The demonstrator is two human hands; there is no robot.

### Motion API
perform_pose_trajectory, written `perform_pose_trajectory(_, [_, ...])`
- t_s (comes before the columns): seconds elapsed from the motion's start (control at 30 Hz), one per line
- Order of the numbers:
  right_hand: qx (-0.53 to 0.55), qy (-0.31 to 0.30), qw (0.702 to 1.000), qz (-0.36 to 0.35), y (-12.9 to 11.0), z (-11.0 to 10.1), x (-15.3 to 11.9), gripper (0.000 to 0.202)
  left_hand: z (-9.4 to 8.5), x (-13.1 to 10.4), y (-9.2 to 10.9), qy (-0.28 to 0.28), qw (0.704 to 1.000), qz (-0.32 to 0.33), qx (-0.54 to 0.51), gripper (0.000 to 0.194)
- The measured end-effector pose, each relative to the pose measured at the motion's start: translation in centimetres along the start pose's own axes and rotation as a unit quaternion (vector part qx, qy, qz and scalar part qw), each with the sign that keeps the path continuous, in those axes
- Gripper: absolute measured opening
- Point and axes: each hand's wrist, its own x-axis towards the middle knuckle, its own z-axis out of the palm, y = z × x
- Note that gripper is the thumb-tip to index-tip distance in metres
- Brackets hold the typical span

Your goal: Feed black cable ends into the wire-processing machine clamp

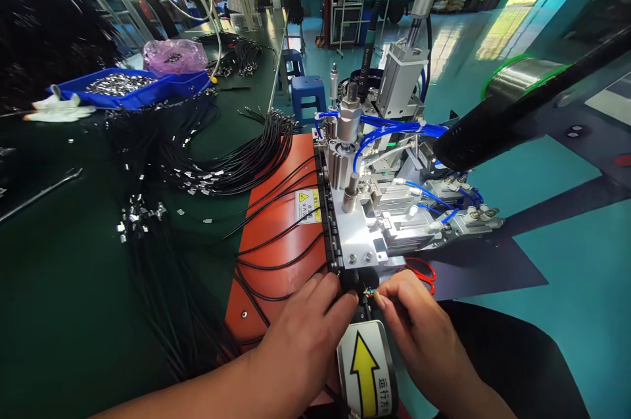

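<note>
At the near edge of a metal machine [357, 235], my left hand [308, 323] has its fingers bent over the end of a black cable, thumb pointing right. My right hand [419, 320] is just across from it, thumb and forefinger pinched on the tips of small coloured wires [369, 292]. Several black cables [280, 268] lie across the orange plate [269, 208] to the left of the machine. Below the hands is a white sign with a yellow arrow [365, 369].
Bundles of black cables [261, 156] lie on the dark green table [59, 287]. Farther back are a blue tray [142, 97] of metal parts, a pink bag [175, 56] and a white glove [62, 108]. Red-handled scissors [426, 274] lie beside the machine; a solder spool [525, 80] hangs right.
</note>
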Motion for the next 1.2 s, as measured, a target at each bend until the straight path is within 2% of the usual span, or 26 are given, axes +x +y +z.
perform_pose_trajectory(0.3, [-0.013, -0.011, 1.0, -0.005, -0.2, 0.3, 0.5, 0.021, -0.1, 0.1, 0.0, -0.012, 1.0, -0.004, -0.005, 0.031])
perform_pose_trajectory(0.63, [-0.004, -0.006, 1.0, 0.028, 0.3, 0.7, 0.4, 0.022, 0.0, -0.1, -0.2, -0.013, 1.0, -0.004, -0.008, 0.032])
perform_pose_trajectory(0.87, [0.022, 0.054, 0.997, 0.055, 0.1, 0.3, -0.5, 0.02, 0.2, 0.0, -0.1, -0.012, 1.0, -0.004, -0.007, 0.028])
perform_pose_trajectory(1.2, [0.034, 0.025, 0.997, 0.071, -0.2, 0.6, -0.6, 0.023, -0.2, 0.2, 0.1, 0.0, 1.0, -0.003, -0.002, 0.028])
